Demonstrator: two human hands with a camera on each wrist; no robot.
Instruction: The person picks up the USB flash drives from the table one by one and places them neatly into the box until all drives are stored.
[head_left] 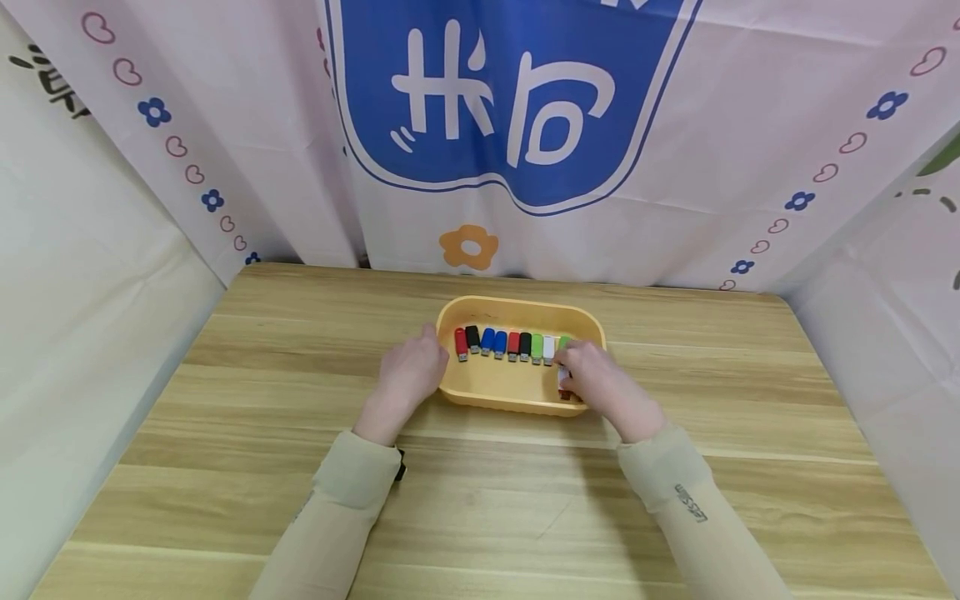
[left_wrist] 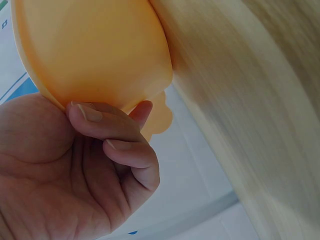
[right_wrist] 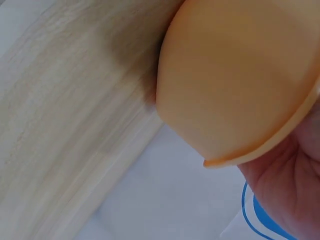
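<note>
A yellow plastic bin (head_left: 510, 395) stands on the table with a row of USB sticks inside: red (head_left: 461, 343), black, blue, green and white (head_left: 548, 350) ones, metal plugs toward me. At its left end my left hand (head_left: 411, 367) grips the wall; in the left wrist view its curled fingers (left_wrist: 132, 152) touch the outside, below the rim. My right hand (head_left: 603, 385) reaches over the right rim and pinches a whitish USB stick (head_left: 563, 377) at the row's right end. A green stick (head_left: 565, 342) shows partly beside its fingertips. In the right wrist view the bin wall hides those fingertips.
The wood-grain table (head_left: 480, 517) extends around the bin on all sides. Behind it hangs a white cloth (head_left: 652, 242) with a blue emblem, and white cloth panels close off the left and right sides.
</note>
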